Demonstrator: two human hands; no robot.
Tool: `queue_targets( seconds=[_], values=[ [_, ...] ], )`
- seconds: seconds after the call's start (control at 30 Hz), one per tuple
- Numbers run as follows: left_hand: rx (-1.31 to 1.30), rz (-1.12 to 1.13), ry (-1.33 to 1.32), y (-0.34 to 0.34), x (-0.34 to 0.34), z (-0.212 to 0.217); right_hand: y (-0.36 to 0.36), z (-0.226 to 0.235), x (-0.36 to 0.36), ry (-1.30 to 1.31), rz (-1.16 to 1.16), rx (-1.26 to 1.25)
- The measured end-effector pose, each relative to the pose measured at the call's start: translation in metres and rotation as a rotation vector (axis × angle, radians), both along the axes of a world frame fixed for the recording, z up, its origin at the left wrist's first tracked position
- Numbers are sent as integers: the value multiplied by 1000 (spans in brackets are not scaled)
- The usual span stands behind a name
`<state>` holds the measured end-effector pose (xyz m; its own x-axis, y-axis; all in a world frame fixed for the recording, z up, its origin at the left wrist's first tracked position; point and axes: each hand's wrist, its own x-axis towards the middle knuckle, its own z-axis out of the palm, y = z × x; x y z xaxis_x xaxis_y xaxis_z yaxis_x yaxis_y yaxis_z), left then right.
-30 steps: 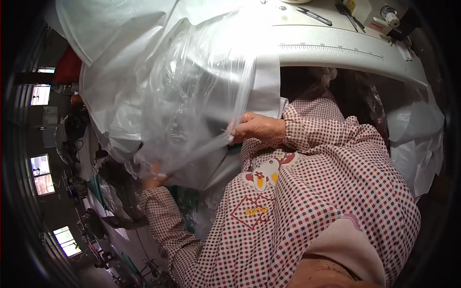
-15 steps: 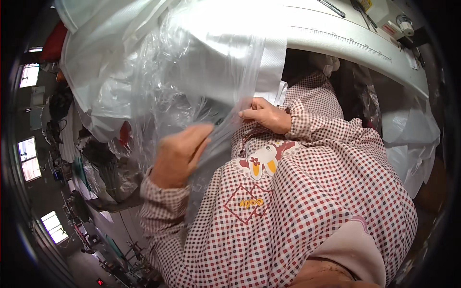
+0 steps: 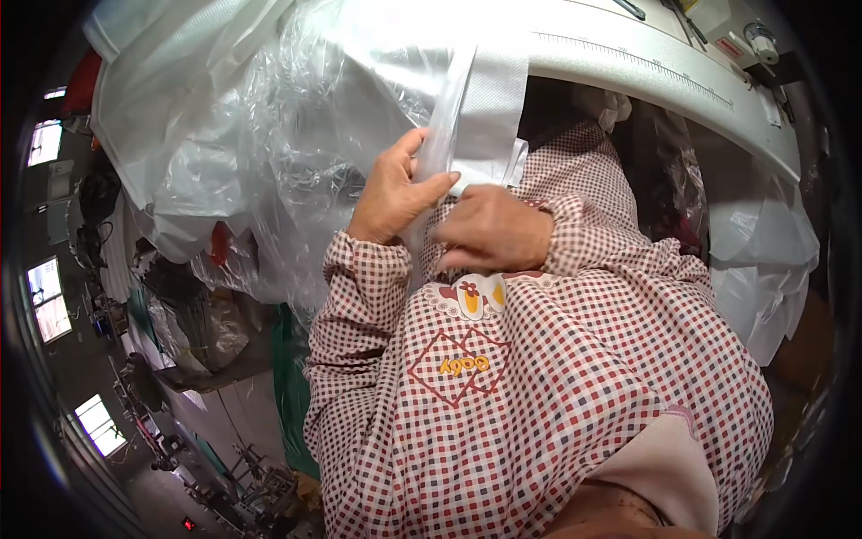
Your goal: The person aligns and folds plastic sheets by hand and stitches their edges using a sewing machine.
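Observation:
A clear plastic bag with a folded white cloth piece inside hangs over the edge of the white work table. My left hand pinches the bag's lower edge between thumb and fingers. My right hand lies just to its right, fingers curled on the same edge, close against my chest. Both arms wear red-and-white checked sleeves.
More white plastic sheeting is heaped at the left, and some hangs at the right under the table. A ruler strip runs along the table edge, with tools at the top right. Far below at left are shop floor and windows.
My left hand rose from low at the left to the bag's edge beside my right hand. The bag was drawn in toward my chest and bunched up.

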<state>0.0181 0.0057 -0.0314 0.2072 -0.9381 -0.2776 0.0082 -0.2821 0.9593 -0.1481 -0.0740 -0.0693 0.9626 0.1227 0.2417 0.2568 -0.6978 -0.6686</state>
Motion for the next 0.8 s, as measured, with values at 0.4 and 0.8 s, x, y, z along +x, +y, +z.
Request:
queue_targets(
  seconds=[0.4, 0.8],
  values=[
    [64, 70, 42, 5, 11, -11, -17, -28, 16, 221, -328, 1403],
    [16, 383, -389, 34, 95, 9, -14, -46, 2, 308, -465, 1296]
  ],
)
